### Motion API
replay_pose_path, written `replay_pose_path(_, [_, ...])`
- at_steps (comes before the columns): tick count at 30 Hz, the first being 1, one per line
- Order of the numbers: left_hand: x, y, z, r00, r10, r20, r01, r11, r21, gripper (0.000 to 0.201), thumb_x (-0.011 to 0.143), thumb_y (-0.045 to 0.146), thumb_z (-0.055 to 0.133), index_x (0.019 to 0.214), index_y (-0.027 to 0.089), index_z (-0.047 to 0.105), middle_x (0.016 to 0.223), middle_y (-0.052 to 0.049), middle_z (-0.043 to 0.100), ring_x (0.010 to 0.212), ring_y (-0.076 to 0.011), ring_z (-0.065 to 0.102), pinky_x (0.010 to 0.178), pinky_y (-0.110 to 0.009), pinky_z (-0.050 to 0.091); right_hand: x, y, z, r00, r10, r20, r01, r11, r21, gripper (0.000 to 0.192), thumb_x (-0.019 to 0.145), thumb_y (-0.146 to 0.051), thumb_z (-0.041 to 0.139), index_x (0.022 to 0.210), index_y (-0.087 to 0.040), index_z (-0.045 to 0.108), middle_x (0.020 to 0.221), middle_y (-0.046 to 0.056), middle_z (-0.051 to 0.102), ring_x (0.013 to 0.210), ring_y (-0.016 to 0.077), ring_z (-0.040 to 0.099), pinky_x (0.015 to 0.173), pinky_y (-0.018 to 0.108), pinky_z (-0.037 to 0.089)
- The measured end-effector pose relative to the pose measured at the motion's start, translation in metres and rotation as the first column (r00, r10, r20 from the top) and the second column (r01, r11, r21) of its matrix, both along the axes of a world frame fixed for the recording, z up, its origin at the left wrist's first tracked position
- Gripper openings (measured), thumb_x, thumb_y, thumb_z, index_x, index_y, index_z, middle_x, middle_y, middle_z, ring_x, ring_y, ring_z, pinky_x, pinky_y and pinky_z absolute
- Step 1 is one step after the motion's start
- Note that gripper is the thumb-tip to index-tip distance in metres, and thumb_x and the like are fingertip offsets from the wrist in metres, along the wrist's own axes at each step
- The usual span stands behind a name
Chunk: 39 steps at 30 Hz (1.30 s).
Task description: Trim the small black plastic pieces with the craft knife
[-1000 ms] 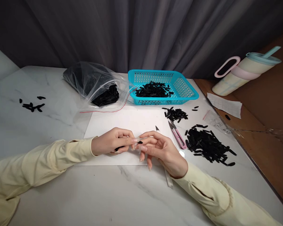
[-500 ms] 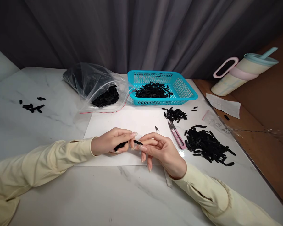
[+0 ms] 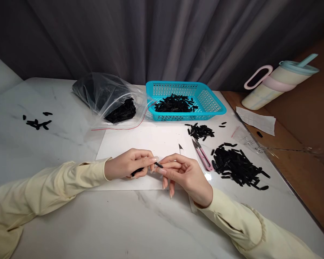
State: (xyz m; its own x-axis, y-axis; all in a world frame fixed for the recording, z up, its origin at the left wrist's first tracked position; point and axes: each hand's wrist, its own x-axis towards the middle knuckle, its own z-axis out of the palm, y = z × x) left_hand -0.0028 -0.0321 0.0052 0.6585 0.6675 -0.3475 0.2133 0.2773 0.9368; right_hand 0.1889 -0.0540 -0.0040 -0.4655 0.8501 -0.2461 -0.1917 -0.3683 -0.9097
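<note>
Over white paper [image 3: 143, 140] | slim black piece [image 3: 158, 165] slants down rightward between fingertips | right hand [image 3: 187, 176] grip pinching its lower end | left hand [image 3: 128, 164] curled around more black material [image 3: 137, 172]

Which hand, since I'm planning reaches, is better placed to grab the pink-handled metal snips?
Likely the right hand: it sits nearer the snips than the left hand, though both seem busy with slender black pieces.

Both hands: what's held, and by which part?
The right hand appears to pinch a slim black piece near one end; the left hand holds other black pieces, mostly hidden.
</note>
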Motion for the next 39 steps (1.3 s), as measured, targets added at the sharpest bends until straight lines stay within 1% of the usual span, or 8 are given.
replay_pose_path(5, [0.001,-0.002,0.003,0.999,-0.012,-0.046,0.014,0.999,0.049,0.028,0.088,0.041,0.043,0.08,0.015,0.051,0.041,0.01,0.037,0.032,-0.0027,0.024,0.032,-0.015,0.021,-0.001,-0.002,0.001,0.997,-0.001,0.076,-0.005,0.997,0.082,0.025,0.067,-0.028,0.073,0.084,-0.014,0.06,0.078,0.005,0.066,0.055,0.014,0.063,0.034,0.02,0.052])
replay_pose_path(12, [0.002,-0.004,0.004,0.995,-0.024,-0.1,0.037,0.991,0.13,0.029,0.087,0.041,0.043,0.081,0.014,0.053,0.042,0.01,0.038,0.035,-0.0037,0.028,0.037,-0.017,0.024,0.001,-0.009,0.001,0.954,-0.038,0.297,-0.066,0.941,0.332,0.019,0.079,-0.03,0.061,0.093,-0.019,0.056,0.079,0.004,0.067,0.053,0.0118,0.06,0.039,0.02,0.052])
replay_pose_path(18, [0.007,-0.012,0.004,0.978,0.186,-0.099,-0.154,0.952,0.265,0.028,0.081,0.04,0.054,0.073,0.014,0.055,0.045,0.009,0.037,0.041,-0.0034,0.029,0.042,-0.018,0.024,0.0,-0.013,0.004,0.907,-0.109,0.408,-0.116,0.865,0.488,0.037,0.081,-0.024,0.059,0.117,-0.022,0.05,0.073,0.0,0.066,0.046,0.0077,0.053,0.046,0.02,0.051])
replay_pose_path(22, [0.008,-0.016,0.001,0.985,0.163,-0.061,-0.148,0.97,0.191,0.03,0.082,0.041,0.054,0.089,0.013,0.062,0.044,0.009,0.036,0.04,-0.0036,0.027,0.041,-0.019,0.023,0.0,-0.014,0.005,0.871,-0.262,0.417,-0.069,0.773,0.631,0.023,0.083,-0.024,0.056,0.105,-0.021,0.06,0.082,0.003,0.068,0.063,0.012,0.06,0.05,0.021,0.051])
replay_pose_path(25, [0.009,-0.018,0.003,0.991,0.121,-0.061,-0.112,0.984,0.137,0.036,0.081,0.042,0.056,0.098,0.011,0.063,0.042,0.009,0.036,0.04,-0.0047,0.028,0.041,-0.02,0.024,-0.001,-0.015,0.004,0.865,-0.312,0.392,-0.031,0.747,0.664,0.016,0.083,-0.022,0.056,0.099,-0.021,0.058,0.076,0.002,0.067,0.059,0.0112,0.059,0.051,0.022,0.05])
replay_pose_path(29, [0.014,-0.024,0.014,0.997,0.062,-0.034,-0.06,0.996,0.06,0.034,0.084,0.039,0.051,0.096,0.01,0.066,0.039,0.009,0.031,0.038,-0.0047,0.025,0.039,-0.02,0.021,-0.002,-0.017,0.001,0.823,-0.39,0.413,-0.022,0.705,0.709,0.011,0.081,-0.022,0.057,0.091,-0.021,0.053,0.054,-0.004,0.056,0.045,0.0089,0.047,0.045,0.021,0.043])
replay_pose_path(33, [0.016,-0.028,0.023,0.996,0.069,-0.056,-0.07,0.998,-0.006,0.031,0.085,0.033,0.05,0.099,0.011,0.065,0.041,0.009,0.033,0.039,-0.0049,0.027,0.04,-0.02,0.023,-0.002,-0.018,-0.002,0.777,-0.427,0.463,-0.064,0.677,0.733,0.01,0.081,-0.024,0.057,0.086,-0.022,0.049,0.046,-0.008,0.045,0.04,0.0076,0.036,0.041,0.02,0.034])
replay_pose_path(39, [0.016,-0.03,0.015,0.988,0.133,-0.078,-0.132,0.991,0.021,0.03,0.084,0.038,0.05,0.086,0.013,0.067,0.04,0.008,0.033,0.038,-0.0049,0.025,0.039,-0.02,0.021,-0.001,-0.018,-0.002,0.762,-0.433,0.482,-0.127,0.63,0.766,0.011,0.083,-0.026,0.054,0.079,-0.022,0.045,0.046,-0.009,0.037,0.04,0.0066,0.028,0.04,0.019,0.028])
